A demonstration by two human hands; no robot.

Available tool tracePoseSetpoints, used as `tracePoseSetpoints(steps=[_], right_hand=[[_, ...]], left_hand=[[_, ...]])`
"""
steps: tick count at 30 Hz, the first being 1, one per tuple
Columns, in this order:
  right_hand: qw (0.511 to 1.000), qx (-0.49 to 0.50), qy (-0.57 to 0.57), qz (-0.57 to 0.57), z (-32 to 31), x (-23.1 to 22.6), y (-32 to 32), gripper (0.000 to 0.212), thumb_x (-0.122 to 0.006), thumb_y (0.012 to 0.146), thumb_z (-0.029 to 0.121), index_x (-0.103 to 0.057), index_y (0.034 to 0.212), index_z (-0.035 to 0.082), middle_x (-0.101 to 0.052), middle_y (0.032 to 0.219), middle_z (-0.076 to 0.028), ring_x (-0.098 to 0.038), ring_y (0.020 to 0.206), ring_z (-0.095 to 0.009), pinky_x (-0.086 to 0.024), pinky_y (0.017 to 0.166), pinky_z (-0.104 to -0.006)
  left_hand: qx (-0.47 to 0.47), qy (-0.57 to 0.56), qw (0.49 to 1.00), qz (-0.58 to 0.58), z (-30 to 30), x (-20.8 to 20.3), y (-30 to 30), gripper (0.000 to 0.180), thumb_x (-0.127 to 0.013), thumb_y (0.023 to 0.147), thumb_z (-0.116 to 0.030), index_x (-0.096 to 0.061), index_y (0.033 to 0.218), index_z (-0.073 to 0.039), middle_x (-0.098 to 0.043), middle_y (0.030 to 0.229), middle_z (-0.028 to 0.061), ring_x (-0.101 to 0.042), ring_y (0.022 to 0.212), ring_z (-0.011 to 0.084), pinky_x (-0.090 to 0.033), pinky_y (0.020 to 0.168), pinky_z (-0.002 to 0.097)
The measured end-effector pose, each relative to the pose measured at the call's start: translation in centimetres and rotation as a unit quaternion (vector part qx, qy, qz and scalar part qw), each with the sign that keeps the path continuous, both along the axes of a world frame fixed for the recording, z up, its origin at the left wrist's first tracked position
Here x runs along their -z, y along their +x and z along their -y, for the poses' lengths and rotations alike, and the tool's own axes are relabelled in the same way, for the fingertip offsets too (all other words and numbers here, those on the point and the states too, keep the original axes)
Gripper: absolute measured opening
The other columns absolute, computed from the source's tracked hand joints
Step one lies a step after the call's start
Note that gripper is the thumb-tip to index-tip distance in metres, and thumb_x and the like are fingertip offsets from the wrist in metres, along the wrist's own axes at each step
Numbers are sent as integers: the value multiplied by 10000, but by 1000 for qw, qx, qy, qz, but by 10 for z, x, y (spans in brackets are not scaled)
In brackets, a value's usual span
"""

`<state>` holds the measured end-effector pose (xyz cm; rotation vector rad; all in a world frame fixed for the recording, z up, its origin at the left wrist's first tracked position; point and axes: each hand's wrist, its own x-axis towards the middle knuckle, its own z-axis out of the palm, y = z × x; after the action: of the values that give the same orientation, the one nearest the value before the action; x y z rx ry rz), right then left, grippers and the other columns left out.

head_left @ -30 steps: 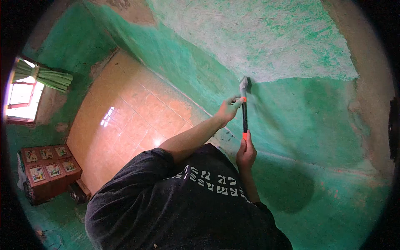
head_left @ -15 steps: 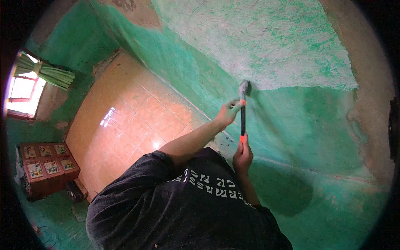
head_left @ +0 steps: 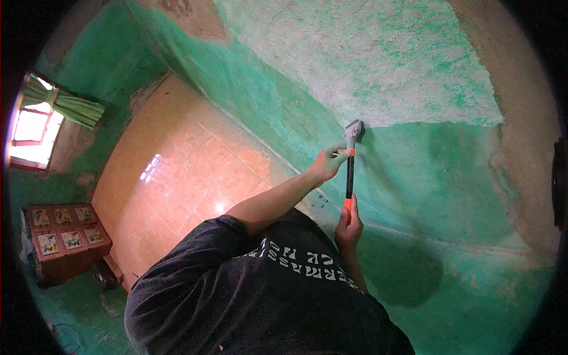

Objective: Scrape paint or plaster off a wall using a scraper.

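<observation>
A long-handled scraper (head_left: 350, 183) with a black and orange handle and a grey head stands before the green wall (head_left: 432, 177). Its head is at the lower edge of the pale scraped patch (head_left: 378, 77). My left hand (head_left: 329, 165) is closed on the handle just below the head, with its thumb along the shaft. Lower down, my right hand (head_left: 349, 229) wraps the orange end of the handle. The head's blade seems to touch the paint, but its exact contact is hard to make out.
Orange floor tiles (head_left: 183, 171) extend to the left of the wall, dusty along its foot. A reddish chest of drawers (head_left: 71, 234) stands at the far left, below a window (head_left: 35, 127) with a green curtain (head_left: 74, 106). Bare brownish plaster (head_left: 526, 124) borders the wall at right.
The scraper has shifted slightly right and down in the picture with both hands on it. Its head has turned, showing more of its broad face.
</observation>
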<state>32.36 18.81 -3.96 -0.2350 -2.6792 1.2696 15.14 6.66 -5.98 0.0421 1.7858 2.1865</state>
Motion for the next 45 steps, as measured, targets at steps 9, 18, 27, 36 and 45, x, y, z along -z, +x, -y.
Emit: tracePoseSetpoints(steps=[9, 18, 27, 36, 45], right_hand=[[997, -19, -49, 52, -23, -5, 0, 510, -501, 999, 188, -420, 1492, 87, -648, 825, -165, -583, 673, -211, -498, 669, -351], [998, -25, -27, -49, -19, 10, 9, 462, -501, 992, 122, -462, 1441, 24, -684, 1120, -235, -693, 991, -329, -526, 826, -393], [995, 0, 9, -97, 16, 11, 2, 435, -506, 1002, 126, -484, 1426, 31, -682, 1118, -252, -701, 985, -343, -532, 794, -379], [995, 48, -11, -83, 41, 2, 6, 446, -502, 986, 110, -488, 1426, 38, -673, 1109, -262, -704, 991, -305, -533, 802, -376], [992, 66, 20, -109, 47, 10, 4, 423, -519, 987, 136, -526, 1406, 78, -677, 1138, -243, -678, 1036, -381, -539, 849, -396]], left_hand=[[-22, -29, 999, -28, -6, 11, -3, 405, -637, 971, -366, -637, 1240, -63, -589, 991, 28, -540, 960, 142, -445, 887, 312], [-21, -78, 995, 52, 23, 32, 49, 408, -625, 966, -387, -615, 1298, -149, -595, 1020, 51, -550, 920, 147, -474, 810, 320], [-160, -119, 969, 144, 111, 74, 58, 431, -625, 962, -373, -623, 1263, -65, -656, 1190, 132, -588, 1110, 219, -454, 955, 353], [-261, -293, 896, -208, 193, 25, -65, 575, -730, 879, -346, -532, 1359, -100, -521, 1282, 249, -499, 1195, 368, -410, 1027, 440], [-310, -363, 686, -549, 177, -133, -168, 824, -819, 746, -451, -475, 1453, -202, -291, 1533, 239, -277, 1402, 436, -278, 1111, 565]])
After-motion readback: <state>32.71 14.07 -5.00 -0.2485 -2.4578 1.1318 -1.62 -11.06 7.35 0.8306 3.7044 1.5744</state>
